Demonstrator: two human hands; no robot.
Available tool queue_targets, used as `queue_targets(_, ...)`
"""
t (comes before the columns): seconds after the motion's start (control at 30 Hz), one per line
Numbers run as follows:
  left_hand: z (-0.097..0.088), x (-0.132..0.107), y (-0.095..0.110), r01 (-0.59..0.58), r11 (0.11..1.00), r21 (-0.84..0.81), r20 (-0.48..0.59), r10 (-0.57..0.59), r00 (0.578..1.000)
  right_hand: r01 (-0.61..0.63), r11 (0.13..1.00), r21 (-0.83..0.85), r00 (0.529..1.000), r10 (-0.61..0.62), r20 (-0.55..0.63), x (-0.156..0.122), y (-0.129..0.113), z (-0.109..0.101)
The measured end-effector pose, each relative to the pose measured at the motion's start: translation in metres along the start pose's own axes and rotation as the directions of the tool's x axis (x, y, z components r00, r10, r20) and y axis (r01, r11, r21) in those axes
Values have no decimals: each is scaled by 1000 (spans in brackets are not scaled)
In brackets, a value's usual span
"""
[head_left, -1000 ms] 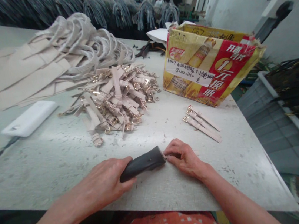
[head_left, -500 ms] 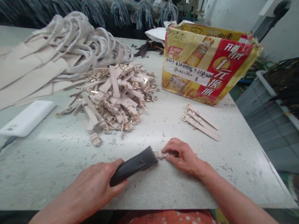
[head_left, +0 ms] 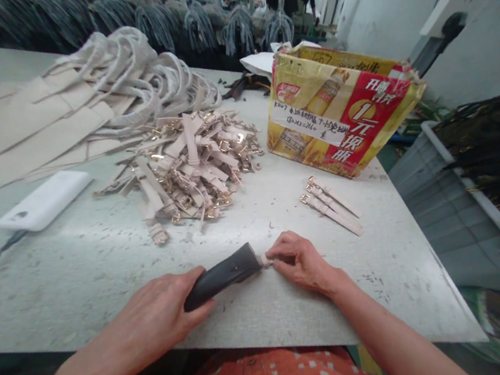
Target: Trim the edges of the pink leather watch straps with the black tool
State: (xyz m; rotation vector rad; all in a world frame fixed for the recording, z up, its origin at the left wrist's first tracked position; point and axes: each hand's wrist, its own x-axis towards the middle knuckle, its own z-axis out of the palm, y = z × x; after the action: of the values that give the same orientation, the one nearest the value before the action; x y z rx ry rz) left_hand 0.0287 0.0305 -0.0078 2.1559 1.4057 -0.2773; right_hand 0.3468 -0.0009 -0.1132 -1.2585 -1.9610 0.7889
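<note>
My left hand (head_left: 168, 303) is wrapped round a black handheld tool (head_left: 223, 276), whose wide end points right, just above the table. At that end, my right hand (head_left: 301, 262) pinches a small beige buckle strap (head_left: 265, 260); most of the strap is hidden by the fingers. The strap's near end meets or almost meets the tool's mouth; I cannot tell whether they touch. Beyond my hands lies a heap of beige buckle straps (head_left: 197, 164) with gold-coloured buckles. To the right, several similar straps (head_left: 330, 207) lie side by side.
A yellow and red cardboard box (head_left: 337, 112) stands at the table's right edge. Beige strips with looped handles (head_left: 120, 75) are piled at back left. A white device (head_left: 45, 202) with a cable lies at left. Beside the table stands a grey bin (head_left: 468, 199) of dark material.
Both hands stay almost in place, with the strap still at the tool's end. My right fingertips have shifted slightly left, and the view has turned a little.
</note>
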Motion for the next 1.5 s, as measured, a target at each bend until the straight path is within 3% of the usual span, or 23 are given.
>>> queue_targets(0.2, 3, -18, -8, 56, 998, -36, 16, -56, 998, 64, 994, -88, 996, -58, 65, -3, -16, 10)
queue_targets(0.4, 5, -26, -12, 105, 994, 3, 56, -105, 993, -82, 989, -125, 995, 89, 50, 3, -28, 21)
queue_targets(0.53, 5, -28, -13, 121, 993, 15, 56, -121, 991, -109, 980, -169, 992, 117, 39, 8, -30, 27)
queue_targets(0.77, 13, -31, -15, 91, 995, 30, -19, -91, 996, 17, 969, -248, 999, -8, 36, 6, -24, 31)
queue_targets(0.93, 9, -33, -12, 80, 996, 45, 23, -81, 996, 166, 950, -264, 986, -163, 36, 4, -21, 31)
queue_targets(1.1, 1, -31, -4, 92, 995, 39, 44, -94, 995, 197, 952, -233, 980, -198, 17, 3, -15, 36)
queue_targets(1.27, 7, -31, -8, 75, 996, 44, 51, -77, 996, 181, 971, -159, 984, -180, 20, 3, -15, 36)
queue_targets(1.5, 18, -34, -27, 58, 997, 40, 3, -58, 998, 56, 995, -86, 997, -51, 59, 7, -26, 26)
